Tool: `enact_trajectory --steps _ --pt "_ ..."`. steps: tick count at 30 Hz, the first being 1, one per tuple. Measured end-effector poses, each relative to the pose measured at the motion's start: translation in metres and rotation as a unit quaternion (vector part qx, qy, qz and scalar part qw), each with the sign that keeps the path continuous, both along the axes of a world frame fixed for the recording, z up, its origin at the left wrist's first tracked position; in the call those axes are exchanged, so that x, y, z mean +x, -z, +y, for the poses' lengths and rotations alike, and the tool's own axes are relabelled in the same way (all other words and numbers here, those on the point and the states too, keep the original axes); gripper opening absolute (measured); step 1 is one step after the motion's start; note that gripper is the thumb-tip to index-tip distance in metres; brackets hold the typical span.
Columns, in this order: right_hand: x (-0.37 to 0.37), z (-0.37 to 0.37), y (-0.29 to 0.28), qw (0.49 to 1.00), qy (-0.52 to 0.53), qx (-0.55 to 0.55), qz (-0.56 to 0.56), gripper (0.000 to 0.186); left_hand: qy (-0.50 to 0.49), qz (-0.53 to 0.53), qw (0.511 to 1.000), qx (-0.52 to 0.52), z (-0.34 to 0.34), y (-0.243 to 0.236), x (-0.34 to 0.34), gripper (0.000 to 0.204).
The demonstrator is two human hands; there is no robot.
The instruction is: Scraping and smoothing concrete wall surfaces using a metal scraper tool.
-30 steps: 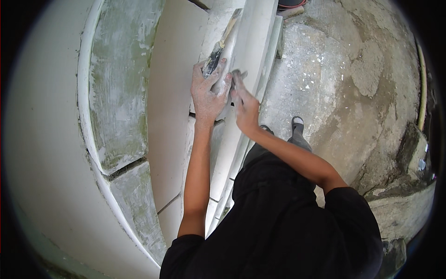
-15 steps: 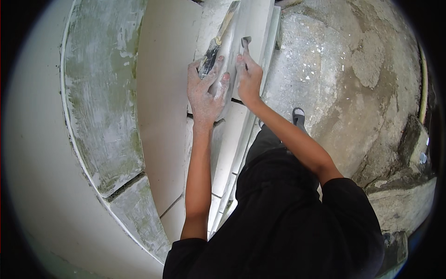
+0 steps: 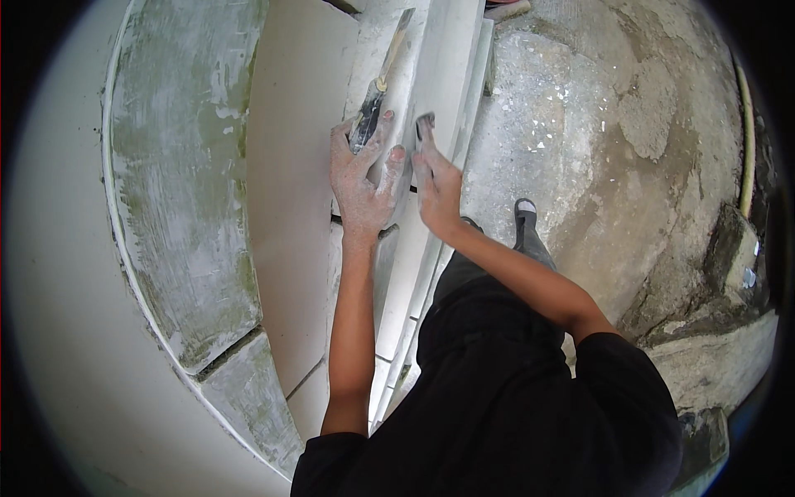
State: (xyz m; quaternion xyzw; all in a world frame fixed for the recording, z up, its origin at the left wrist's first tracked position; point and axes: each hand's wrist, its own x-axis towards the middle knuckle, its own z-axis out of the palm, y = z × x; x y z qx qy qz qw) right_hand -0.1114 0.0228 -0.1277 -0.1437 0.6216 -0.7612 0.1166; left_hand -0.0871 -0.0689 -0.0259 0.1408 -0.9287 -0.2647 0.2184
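My left hand (image 3: 362, 186), coated in white dust, holds a long narrow tool (image 3: 368, 112) with a dark, smeared lower part and a pale upper end, between thumb and forefinger. Its other fingers rest on a white, dusty moulded ledge (image 3: 445, 62). Just to its right, my right hand (image 3: 437, 186) has its fingers closed on a small dark tool (image 3: 425, 124) against that ledge. The small tool's shape is partly hidden by the fingers.
Greenish weathered slabs (image 3: 182, 182) with a dark joint border a pale smooth wall (image 3: 58, 207) at left. At right lie a rough concrete floor (image 3: 621, 215) with white flakes, a yellowish pipe (image 3: 745, 149) and broken masonry (image 3: 729, 257). My feet stand beside the ledge.
My right hand with the small tool moved up along the ledge, then back down. My left hand and the long tool stay in about the same place on it.
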Motion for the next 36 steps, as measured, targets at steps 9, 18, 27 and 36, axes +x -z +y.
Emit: enact_trajectory --steps 9,18,27,36 --pt "-0.030 -0.008 0.005 0.994 0.075 0.046 0.064 0.033 0.006 0.003 1.000 0.003 -0.001 -0.001 0.005 0.040" --pt "-0.018 -0.011 0.018 0.997 0.045 -0.019 -0.052 0.039 0.004 -0.017 1.000 -0.005 -0.001 -0.001 0.005 0.039" --pt "0.004 0.005 0.018 0.997 0.048 0.011 0.062 0.044 0.015 -0.013 1.000 0.003 -0.001 0.000 0.001 0.043" --pt "0.006 0.009 0.013 0.998 -0.027 0.006 0.050 0.044 0.011 -0.013 1.000 -0.002 0.001 -0.003 0.002 0.045"
